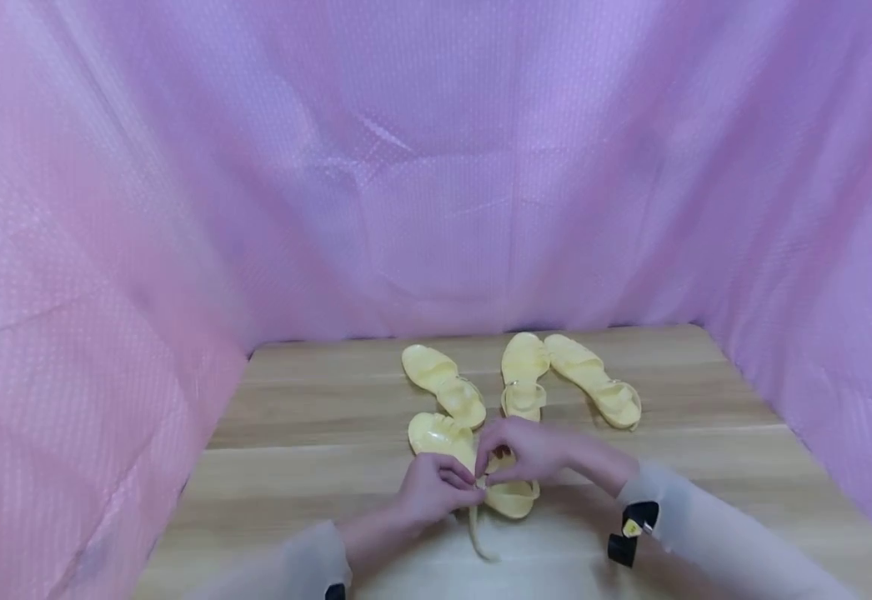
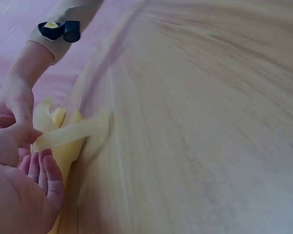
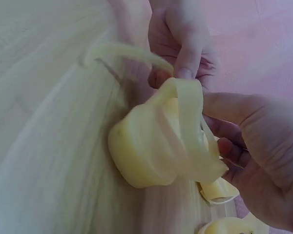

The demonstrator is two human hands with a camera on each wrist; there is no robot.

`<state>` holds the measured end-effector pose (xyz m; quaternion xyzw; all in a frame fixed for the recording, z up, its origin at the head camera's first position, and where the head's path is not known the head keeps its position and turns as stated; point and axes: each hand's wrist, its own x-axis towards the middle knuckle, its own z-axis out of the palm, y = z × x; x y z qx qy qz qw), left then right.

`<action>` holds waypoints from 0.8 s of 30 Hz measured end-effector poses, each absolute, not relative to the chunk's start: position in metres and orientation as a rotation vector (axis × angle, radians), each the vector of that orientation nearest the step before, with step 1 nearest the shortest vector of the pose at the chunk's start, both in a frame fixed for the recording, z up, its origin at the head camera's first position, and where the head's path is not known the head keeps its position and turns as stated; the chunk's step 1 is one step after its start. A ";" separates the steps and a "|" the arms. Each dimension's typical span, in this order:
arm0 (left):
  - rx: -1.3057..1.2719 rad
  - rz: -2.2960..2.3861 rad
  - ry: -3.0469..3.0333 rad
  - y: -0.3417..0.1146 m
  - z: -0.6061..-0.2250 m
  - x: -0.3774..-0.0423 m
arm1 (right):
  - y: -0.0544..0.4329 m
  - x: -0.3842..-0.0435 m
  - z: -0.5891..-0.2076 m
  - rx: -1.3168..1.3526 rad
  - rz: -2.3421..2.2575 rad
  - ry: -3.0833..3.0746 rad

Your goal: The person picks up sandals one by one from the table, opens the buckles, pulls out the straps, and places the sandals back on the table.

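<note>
A pale yellow sandal [image 1: 438, 435] lies in front of the person, its toe pointing away and to the left. My left hand [image 1: 436, 490] pinches its ankle strap [image 2: 71, 133] between thumb and fingers, and the strap's loose tail hangs toward the near side. From the right, my right hand [image 1: 526, 450] grips the strap close to the left fingertips, above the sandal's footbed. In the right wrist view the heel cup [image 3: 136, 148] stands on the table beneath the looped strap. The fingers partly hide the spot where the strap's two parts meet.
Farther back on the wooden table [image 1: 293, 467] lie three more yellow sandals: one on the left [image 1: 436, 375], one in the middle [image 1: 523, 358], one on the right [image 1: 589, 375]. Pink bubble-wrap sheeting [image 1: 436, 167] walls the back and sides.
</note>
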<state>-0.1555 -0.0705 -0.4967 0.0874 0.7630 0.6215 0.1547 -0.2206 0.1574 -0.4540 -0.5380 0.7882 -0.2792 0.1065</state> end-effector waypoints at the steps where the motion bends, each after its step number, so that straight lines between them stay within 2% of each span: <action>1: 0.244 1.787 2.177 -0.069 -0.496 -0.158 | 0.157 -0.224 -0.452 -1.568 -0.813 2.311; 6: 0.257 1.745 2.214 -0.067 -0.493 -0.165 | 0.154 -0.233 -0.450 -1.526 -0.781 2.252; 19: 0.214 1.748 2.214 -0.062 -0.493 -0.157 | 0.146 -0.264 -0.452 -1.389 -0.688 1.931; 24: 0.273 1.717 2.292 -0.061 -0.496 -0.153 | 0.139 -0.270 -0.456 -1.343 -0.611 1.865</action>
